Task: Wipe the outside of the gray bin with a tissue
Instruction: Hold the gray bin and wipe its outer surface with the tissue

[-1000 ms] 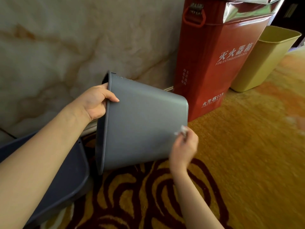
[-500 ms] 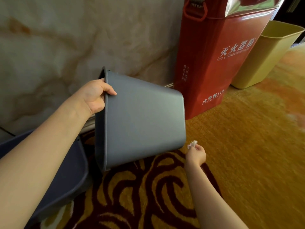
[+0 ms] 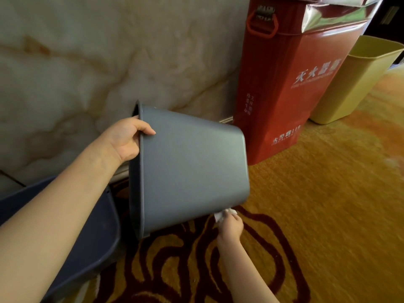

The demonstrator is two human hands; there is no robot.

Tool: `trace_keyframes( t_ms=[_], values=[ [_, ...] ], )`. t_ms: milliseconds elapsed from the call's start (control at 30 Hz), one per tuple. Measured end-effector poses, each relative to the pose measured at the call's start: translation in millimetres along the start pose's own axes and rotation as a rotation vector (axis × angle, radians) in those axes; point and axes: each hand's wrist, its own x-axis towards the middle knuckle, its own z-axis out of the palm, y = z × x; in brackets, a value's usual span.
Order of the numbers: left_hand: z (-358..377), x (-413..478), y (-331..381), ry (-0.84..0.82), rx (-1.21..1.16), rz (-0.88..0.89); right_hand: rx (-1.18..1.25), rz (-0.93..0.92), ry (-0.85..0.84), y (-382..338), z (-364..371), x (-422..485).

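Observation:
The gray bin (image 3: 190, 169) is held off the floor on its side, its mouth to the left and its base to the right. My left hand (image 3: 127, 138) grips the rim at the top, thumb over the outside wall. My right hand (image 3: 230, 226) is below the bin's lower right corner, closed around a small crumpled white tissue (image 3: 223, 215). The tissue touches the bin's lower edge near the base.
A dark blue bin (image 3: 96, 241) lies at the lower left under my left arm. A red fire extinguisher box (image 3: 290, 88) stands against the marble wall, with a yellow bin (image 3: 354, 82) to its right. Patterned orange carpet covers the floor.
My right hand left the bin's side near the base, dropped below the bin, and has come back up to its lower edge. The bin has tilted slightly.

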Motion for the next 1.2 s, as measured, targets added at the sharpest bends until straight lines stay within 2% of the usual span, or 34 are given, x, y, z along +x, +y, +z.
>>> trace_keyframes(
  t_ms=[133, 200, 267, 333, 633, 800, 900, 1067, 1200],
  values=[
    [-4.1, 2.7, 2.9, -0.042, -0.166, -0.007, 0.043, -0.139, 0.238, -12.1, -20.2, -6.7],
    [-4.7, 4.1, 4.4, 0.010, -0.171, -0.022, 0.012, -0.331, 0.271, -27.9, -24.7, -17.5],
    [-3.9, 3.7, 4.7, 0.075, -0.124, -0.030, -0.024, -0.560, 0.200, -45.7, -22.7, -34.0],
    [-2.3, 2.0, 4.6, 0.099, -0.078, -0.017, -0.032, -0.712, 0.076, -64.8, -16.6, -51.4],
    [-0.2, -13.8, 16.7, -0.145, -0.018, -0.098, -0.156, -0.957, -0.340, -115.6, 13.1, -110.6],
    [4.3, -18.2, 18.8, -0.148, 0.064, -0.143, -0.311, -1.329, -0.417, -141.9, 42.7, -141.7],
    [3.0, -21.7, 23.1, -0.188, 0.028, -0.135, -0.462, -1.523, -0.534, -145.2, 70.9, -155.4],
    [-7.1, -24.7, 29.7, -0.258, -0.052, -0.173, -0.813, -1.621, -0.771, -126.9, 94.6, -160.2],
    [-19.5, -28.5, 32.2, -0.293, -0.031, -0.227, -0.790, -1.628, -0.793, -112.2, 81.7, -162.1]
  ],
)
